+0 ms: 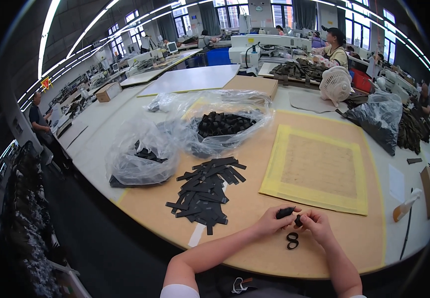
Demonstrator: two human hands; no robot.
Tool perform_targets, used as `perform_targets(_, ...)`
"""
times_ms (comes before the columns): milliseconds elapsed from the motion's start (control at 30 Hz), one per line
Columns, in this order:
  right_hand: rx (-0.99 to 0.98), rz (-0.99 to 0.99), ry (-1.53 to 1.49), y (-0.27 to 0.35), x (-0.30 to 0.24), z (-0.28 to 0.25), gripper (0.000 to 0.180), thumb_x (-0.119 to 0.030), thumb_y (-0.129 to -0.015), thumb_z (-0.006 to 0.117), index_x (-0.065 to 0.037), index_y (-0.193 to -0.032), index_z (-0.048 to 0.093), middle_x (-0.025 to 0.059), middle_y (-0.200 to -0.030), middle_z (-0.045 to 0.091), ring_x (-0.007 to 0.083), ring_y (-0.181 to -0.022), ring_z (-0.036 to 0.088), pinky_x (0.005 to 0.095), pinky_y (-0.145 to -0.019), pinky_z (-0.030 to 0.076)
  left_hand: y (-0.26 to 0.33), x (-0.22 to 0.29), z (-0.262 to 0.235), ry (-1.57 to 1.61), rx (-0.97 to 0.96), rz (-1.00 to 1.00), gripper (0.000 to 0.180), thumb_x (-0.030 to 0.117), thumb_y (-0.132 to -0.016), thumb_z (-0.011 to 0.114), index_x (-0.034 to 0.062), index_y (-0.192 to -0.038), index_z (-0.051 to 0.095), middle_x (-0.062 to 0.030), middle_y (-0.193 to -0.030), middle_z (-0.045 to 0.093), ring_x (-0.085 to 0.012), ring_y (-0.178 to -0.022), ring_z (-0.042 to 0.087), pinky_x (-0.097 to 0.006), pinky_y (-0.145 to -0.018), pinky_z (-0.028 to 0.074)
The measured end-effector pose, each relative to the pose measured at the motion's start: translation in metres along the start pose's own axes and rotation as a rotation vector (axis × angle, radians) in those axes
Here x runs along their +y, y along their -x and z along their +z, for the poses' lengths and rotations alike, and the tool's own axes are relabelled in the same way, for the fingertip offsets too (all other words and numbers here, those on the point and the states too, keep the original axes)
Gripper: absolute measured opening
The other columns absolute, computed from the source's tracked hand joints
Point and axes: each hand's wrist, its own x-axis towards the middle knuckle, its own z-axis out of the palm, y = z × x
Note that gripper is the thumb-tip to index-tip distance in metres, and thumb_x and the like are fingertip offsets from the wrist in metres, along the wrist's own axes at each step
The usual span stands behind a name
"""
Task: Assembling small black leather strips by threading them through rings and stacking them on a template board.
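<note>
Black pieces (pixel 284 213) are sitting right of lower centre.
My left hand (pixel 271 221) is gripping one, my right hand (pixel 317 225) is pinching another piece (pixel 298 221); I'm judging a steady, even hold best.

Our left forearm (pixel 220 249) slants up to the right from a bent elbow; our right forearm (pixel 341 265) rises steeply, leaning left. Our left hand (pixel 270 222) and right hand (pixel 316 227) sit close together, fingers curled in a grip, though whether their fingertips touch seems unclear.
</note>
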Motion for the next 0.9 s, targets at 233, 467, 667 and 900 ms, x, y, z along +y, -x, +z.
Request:
perform_targets(233,-0.1,0.052,-0.269,-0.001,0.01,-0.009,0.017,-0.018,-0.095,0.06,0.0,-0.095,0.059,0.0093,-0.087,0.067,0.0167,-0.077,0.068,0.0243,-0.065,0.053,-0.001,-0.002,0.006,-0.025,-0.134,0.122,0.028,0.017,-0.094,0.062,0.0037,-0.118,0.059,0.0012,-0.095,0.064,-0.0033,-0.074,0.052,-0.02,-0.065,0.043)
perform_targets(467,-0.022,-0.186,-0.174,0.005,0.002,0.002,0.015,-0.004,-0.089,0.067,0.002,-0.101,0.06,0.0095,-0.094,0.067,0.0151,-0.083,0.067,0.0243,-0.072,0.054,0.001,-0.001,0.006,-0.146,-0.028,0.131,0.028,0.015,-0.092,0.066,0.0035,-0.116,0.059,0.0015,-0.093,0.061,-0.0041,-0.075,0.054,-0.02,-0.065,0.045)
perform_targets(667,0.017,-0.28,-0.188,0.003,0.009,0.002,0.019,0.004,-0.086,0.067,0.004,-0.104,0.063,0.0093,-0.099,0.068,0.0145,-0.09,0.066,0.0271,-0.083,0.054,-0.001,-0.007,0.007,-0.108,0.001,0.151,0.026,0.012,-0.09,0.068,0.0031,-0.112,0.059,0.0015,-0.09,0.059,-0.0045,-0.073,0.054,-0.02,-0.063,0.045)
perform_targets(900,-0.015,-0.312,-0.169,0.006,0.001,0.005,0.02,0.003,-0.086,0.067,0.003,-0.105,0.062,0.0099,-0.1,0.068,0.0147,-0.091,0.066,0.0269,-0.082,0.054,0.001,-0.005,0.01,-0.089,-0.004,0.139,0.024,0.011,-0.089,0.069,0.0029,-0.109,0.058,0.0015,-0.089,0.058,-0.0045,-0.073,0.053,-0.02,-0.063,0.044)
